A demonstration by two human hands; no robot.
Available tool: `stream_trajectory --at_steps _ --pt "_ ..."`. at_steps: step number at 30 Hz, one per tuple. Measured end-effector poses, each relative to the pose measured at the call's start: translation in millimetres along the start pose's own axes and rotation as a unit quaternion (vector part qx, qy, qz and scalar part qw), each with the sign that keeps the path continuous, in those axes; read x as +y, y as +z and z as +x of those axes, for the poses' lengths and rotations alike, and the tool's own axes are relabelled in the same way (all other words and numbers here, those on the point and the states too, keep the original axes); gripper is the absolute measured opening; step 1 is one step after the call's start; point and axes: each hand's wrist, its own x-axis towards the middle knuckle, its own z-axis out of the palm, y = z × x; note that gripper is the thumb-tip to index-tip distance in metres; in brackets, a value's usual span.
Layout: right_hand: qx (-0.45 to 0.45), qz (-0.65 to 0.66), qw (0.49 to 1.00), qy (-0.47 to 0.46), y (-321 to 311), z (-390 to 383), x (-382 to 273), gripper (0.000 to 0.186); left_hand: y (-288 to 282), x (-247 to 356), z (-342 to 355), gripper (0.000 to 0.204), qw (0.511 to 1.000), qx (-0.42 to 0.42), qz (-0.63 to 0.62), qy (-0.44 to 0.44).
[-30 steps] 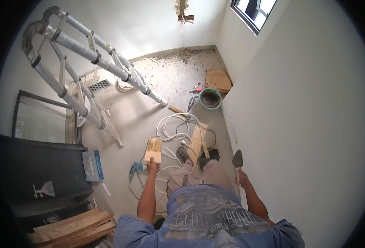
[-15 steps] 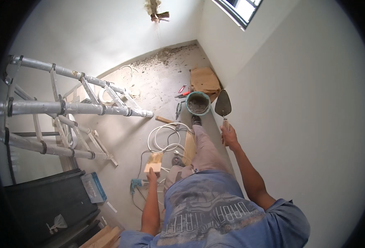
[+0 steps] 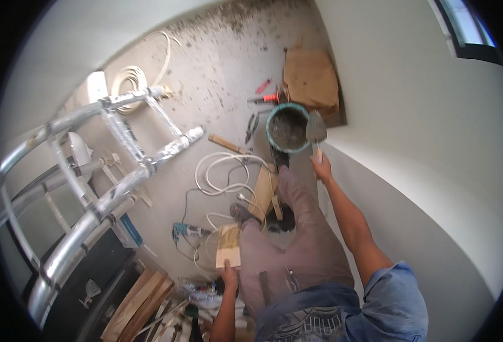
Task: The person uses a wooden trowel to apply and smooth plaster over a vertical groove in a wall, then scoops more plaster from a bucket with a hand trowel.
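My right hand (image 3: 321, 169) is closed round the handle of a pointed trowel (image 3: 316, 126), whose blade is at the right rim of a round green bucket (image 3: 271, 140). Grey wet mortar (image 3: 288, 127) lies inside the bucket. Lower on the left, my left hand (image 3: 228, 275) grips the near edge of a small wooden board (image 3: 227, 245). The board's far half is stained yellowish brown; its near part is pale. My feet stand on the floor, one of them just below the bucket.
An aluminium ladder (image 3: 115, 196) leans across the left side. White cable (image 3: 199, 174), a blue drill (image 3: 186, 230), pliers (image 3: 252, 126) and a wooden stick (image 3: 226, 143) lie on the floor. Brown cardboard (image 3: 311, 80) sits beyond the bucket by the right wall. Timber pieces (image 3: 135, 308) lie lower left.
The view has tilted down, with more of the floor showing. The trowel has come from beside the wall to the bucket's rim. My left hand still holds the board.
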Motion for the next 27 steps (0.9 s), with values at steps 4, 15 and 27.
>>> stream_trajectory --at_steps 4,15,27 --pt "0.019 -0.089 0.994 -0.057 55.8 119.7 76.1 0.045 68.2 3.5 7.3 0.045 0.989 -0.094 0.098 0.055" --pt "0.149 -0.007 0.989 0.006 179.0 120.6 3.5 0.052 111.6 -58.1 17.3 0.036 0.992 -0.093 0.014 -0.087" --pt "-0.078 0.117 0.985 -0.103 158.6 126.9 -3.0 0.045 85.6 -65.3 47.2 0.034 0.984 -0.071 -0.093 -0.133"
